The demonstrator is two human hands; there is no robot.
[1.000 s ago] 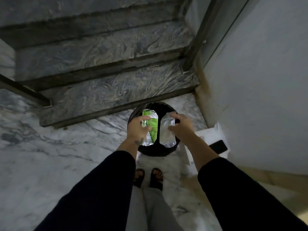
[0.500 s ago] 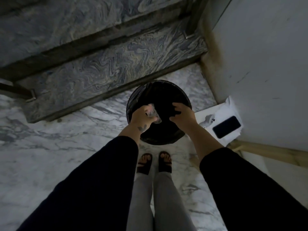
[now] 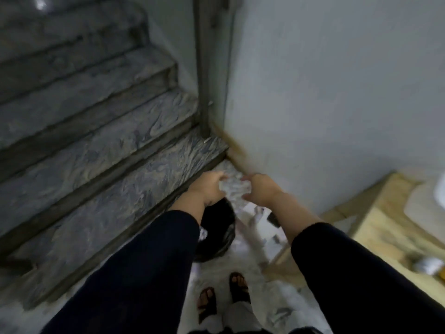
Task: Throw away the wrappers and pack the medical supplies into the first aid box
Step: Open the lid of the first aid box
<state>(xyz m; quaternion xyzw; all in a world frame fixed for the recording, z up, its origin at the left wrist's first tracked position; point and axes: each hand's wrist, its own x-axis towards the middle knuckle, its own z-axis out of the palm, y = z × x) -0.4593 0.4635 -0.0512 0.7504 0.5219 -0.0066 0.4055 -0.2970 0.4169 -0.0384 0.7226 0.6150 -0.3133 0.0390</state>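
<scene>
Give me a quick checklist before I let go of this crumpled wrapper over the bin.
1. Crumpled clear wrapper gripped between left hand and right hand: ok.
2. Wrapper over the black-lined trash bin: not ok; in this view it sits beyond the bin's far edge.
3. Bin opening unobstructed: cannot tell, the left sleeve covers much of it.
4. Phone on the floor beside the bin, away from the drop: cannot tell, blurred.
5. Feet clear of the bin: ok.
</scene>
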